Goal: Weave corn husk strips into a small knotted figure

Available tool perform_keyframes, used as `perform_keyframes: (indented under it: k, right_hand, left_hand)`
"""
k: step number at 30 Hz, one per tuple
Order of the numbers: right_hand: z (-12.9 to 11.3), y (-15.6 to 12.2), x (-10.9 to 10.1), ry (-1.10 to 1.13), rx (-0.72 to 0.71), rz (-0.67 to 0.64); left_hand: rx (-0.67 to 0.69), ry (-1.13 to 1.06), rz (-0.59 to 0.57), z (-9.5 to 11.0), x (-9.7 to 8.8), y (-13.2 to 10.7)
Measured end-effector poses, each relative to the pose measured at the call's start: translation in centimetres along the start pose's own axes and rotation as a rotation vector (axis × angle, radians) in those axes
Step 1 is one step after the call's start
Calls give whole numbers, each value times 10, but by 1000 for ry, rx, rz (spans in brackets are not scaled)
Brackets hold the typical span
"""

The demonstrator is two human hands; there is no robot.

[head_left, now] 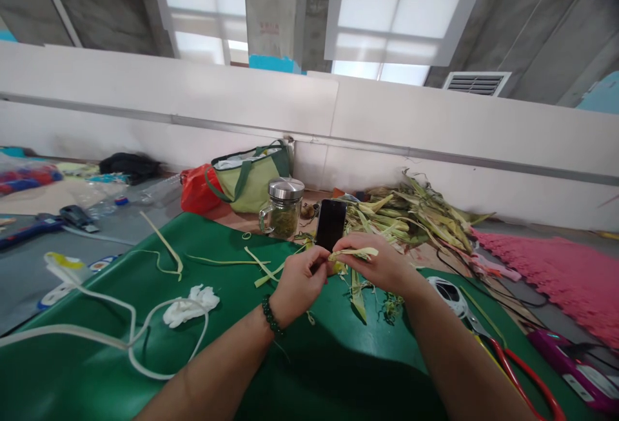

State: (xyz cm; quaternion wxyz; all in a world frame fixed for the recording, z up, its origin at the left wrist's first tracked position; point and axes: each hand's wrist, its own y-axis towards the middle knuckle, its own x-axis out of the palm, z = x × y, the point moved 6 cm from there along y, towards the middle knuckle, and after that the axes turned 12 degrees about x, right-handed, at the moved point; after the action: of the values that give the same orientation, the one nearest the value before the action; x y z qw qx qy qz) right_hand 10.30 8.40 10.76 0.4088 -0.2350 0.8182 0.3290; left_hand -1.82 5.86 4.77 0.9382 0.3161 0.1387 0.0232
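Observation:
Over the green mat [159, 350], my two hands meet near the middle of the view. A folded pale-yellow corn husk [360, 253] is pinched in my right hand [382, 263], its loose end sticking out to the right. The fingers of my left hand [300, 282], closed in a pinch, grip the other end of that husk; the exact spot is partly hidden. Just beyond them a dark-screened phone [331, 222] stands tilted up. Loose husk strips [227, 261] lie left of my hands, and a green husk piece [356, 298] lies below them.
Behind the mat are a lidded glass mug [284, 209], a green bag [256, 179] and a heap of corn husks [411, 211]. Red-handled scissors [503, 356] and a purple device [573, 366] sit at right. White cable [130, 318] and crumpled tissue [191, 306] lie at left.

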Motion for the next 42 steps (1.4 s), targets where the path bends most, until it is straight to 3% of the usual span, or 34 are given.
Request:
perform_keyframes:
  k: [6, 11, 13, 16, 18, 21, 23, 27, 30, 33, 36, 42]
  right_hand:
    - [-7, -6, 6, -197, -62, 57]
    - [1, -2, 4, -23, 46, -55]
    - [4, 0, 2, 36, 68, -72]
    - [2, -2, 3, -40, 82, -71]
    - [-4, -5, 9, -227, 104, -73]
    - [-7, -7, 19, -547, 210, -86]
    - [-4, -7, 23, -620, 295, -125]
    - [9, -1, 25, -438, 333, -183]
    - [18, 2, 20, -237, 347, -152]
    - [22, 4, 17, 57, 351, -151]
    - [25, 6, 15, 282, 347, -192]
    - [29, 8, 10, 195, 315, -125]
  left_hand:
    - [6, 76, -2, 4, 0, 0]
    - [-153, -291, -147, -1, 12, 3]
    - [-172, -334, -184, -1, 13, 3]
    - [-74, -206, -137, 2, 8, 4]
    - [10, -89, -125, 4, 7, 2]
    - [125, 102, -140, 6, 11, -2]
    - [173, 221, -133, 4, 14, -5]
    - [152, 373, -142, -5, 20, -9]
    - [156, 378, -110, -5, 19, -7]
    - [82, 195, -73, -4, 13, -1]
    - [-28, -52, -112, -3, 13, 4]
    - [-82, -132, -154, -1, 13, 3]
